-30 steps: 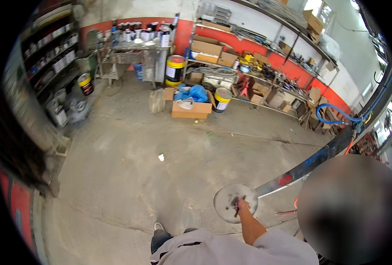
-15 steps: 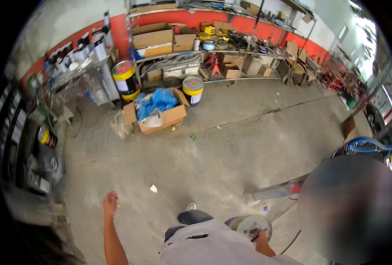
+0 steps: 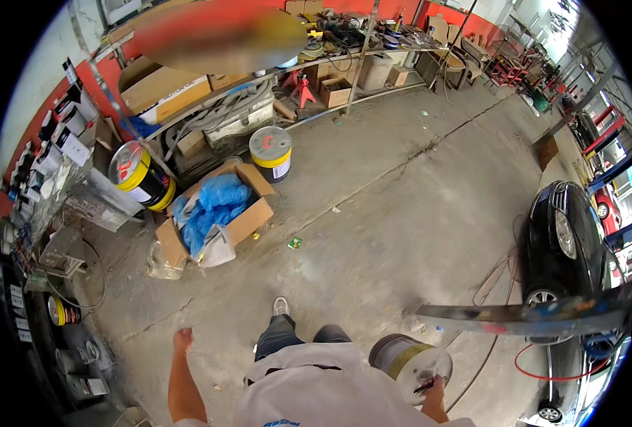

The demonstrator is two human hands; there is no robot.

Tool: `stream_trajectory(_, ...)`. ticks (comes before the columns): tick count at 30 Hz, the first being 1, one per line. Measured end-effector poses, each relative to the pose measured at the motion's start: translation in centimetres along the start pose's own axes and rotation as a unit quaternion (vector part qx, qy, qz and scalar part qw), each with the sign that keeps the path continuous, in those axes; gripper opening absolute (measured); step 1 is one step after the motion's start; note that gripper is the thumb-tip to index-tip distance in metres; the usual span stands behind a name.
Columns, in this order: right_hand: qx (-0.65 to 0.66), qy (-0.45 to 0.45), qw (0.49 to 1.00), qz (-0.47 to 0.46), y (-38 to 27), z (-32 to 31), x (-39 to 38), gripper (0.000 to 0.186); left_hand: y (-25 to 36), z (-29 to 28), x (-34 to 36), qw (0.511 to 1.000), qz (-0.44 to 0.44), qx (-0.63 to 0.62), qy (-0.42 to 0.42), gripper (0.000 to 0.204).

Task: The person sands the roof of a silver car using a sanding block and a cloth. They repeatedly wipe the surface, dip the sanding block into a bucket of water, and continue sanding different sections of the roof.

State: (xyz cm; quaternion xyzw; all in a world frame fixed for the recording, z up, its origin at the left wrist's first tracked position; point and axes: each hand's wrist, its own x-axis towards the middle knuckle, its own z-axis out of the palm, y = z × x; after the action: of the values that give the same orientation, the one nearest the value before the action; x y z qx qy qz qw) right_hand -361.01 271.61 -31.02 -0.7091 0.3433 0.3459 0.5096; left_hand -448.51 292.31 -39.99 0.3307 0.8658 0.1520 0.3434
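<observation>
Low at my right side, a grey metal pail [image 3: 381,354] with a yellowish band and a pale round lid hangs tilted from my grip. My right hand [image 3: 435,388] is closed around a dark handle over its lid. To the left of my body, my left hand [image 3: 183,340] hangs above the concrete floor with its fingers curled in; nothing shows in it.
Ahead left stands an open cardboard box [image 3: 252,217] of blue plastic, beside a lidded pail [image 3: 270,151] and a black-yellow drum [image 3: 141,176]. Shelves line the wall. A grey beam [image 3: 501,318], a black car [image 3: 559,245] and hoses [image 3: 488,359] are at right.
The view has shifted forward and turned, bringing the box and shelves nearer and the black car into sight. The pail has come along in my right hand. My left fingers look more curled.
</observation>
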Motion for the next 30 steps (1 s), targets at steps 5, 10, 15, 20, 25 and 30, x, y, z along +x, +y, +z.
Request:
stream_trajectory(5, 0.043, -0.004, 0.999, 0.026, 0.1, 6.7, -4.8, 0.038, 26.7, 1.0, 15.2, 0.964, 0.239, 0.094, -0.068, 0.038)
stream_trajectory(10, 0.069, -0.064, 0.993, 0.074, -0.1, 18.0, -5.5, 0.043, 45.9, 3.1, 22.8, 0.951, 0.297, -0.013, -0.086, 0.036)
stream_trajectory(15, 0.077, -0.071, 0.988, 0.113, -0.7, 31.3, -5.9, 0.043, 55.0, 6.9, 33.5, 0.945, 0.306, 0.048, -0.106, 0.034)
stream_trajectory(20, 0.047, -0.03, 0.996, 0.071, -1.4, 40.6, -10.5, 0.039, 62.5, 11.9, 43.6, 0.955, 0.268, 0.033, -0.126, 0.032)
stream_trajectory(25, 0.023, 0.008, 1.0, 0.018, -5.3, 43.9, -19.0, 0.034, 66.9, 20.5, 54.8, 0.981, -0.012, -0.082, -0.175, 0.032)
stream_trajectory(30, -0.129, 0.198, 0.972, 0.005, -7.4, 52.0, -28.1, 0.056, 64.8, 30.9, 68.8, 0.961, 0.197, 0.133, -0.141, 0.057)
